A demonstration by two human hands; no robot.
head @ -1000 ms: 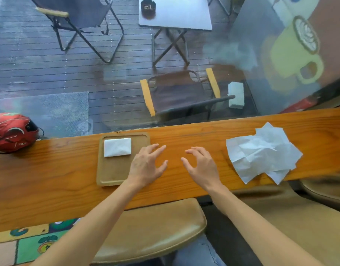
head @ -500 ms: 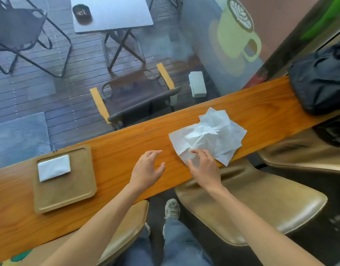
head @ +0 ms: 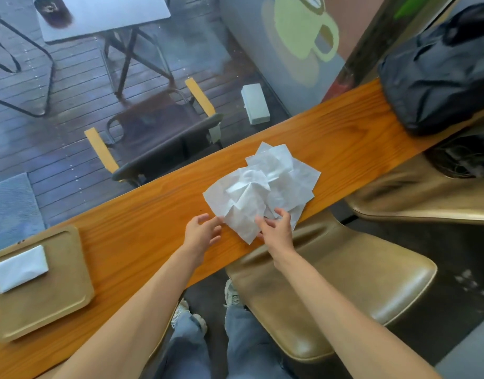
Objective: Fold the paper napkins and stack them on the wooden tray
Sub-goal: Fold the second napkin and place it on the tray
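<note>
Even daylight enters through the window (head: pixel 126 91); reflections haze the glass. The counter (head: pixel 345 127) is bright, with soft shadows. Wide-angle bending at edges; slight overall softness.

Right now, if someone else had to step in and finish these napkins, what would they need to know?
Left hand: open, fingertips at the near left corner of the loose napkin pile, gripping nothing.
Right hand: fingers on the pile's near edge; whether it has pinched a sheet, I cannot tell.
Wooden tray sits far left on the counter, holding one folded napkin.
Done: one napkin folded and placed.
Left: the crumpled, unfolded pile still needs folding and stacking on the tray.
</note>
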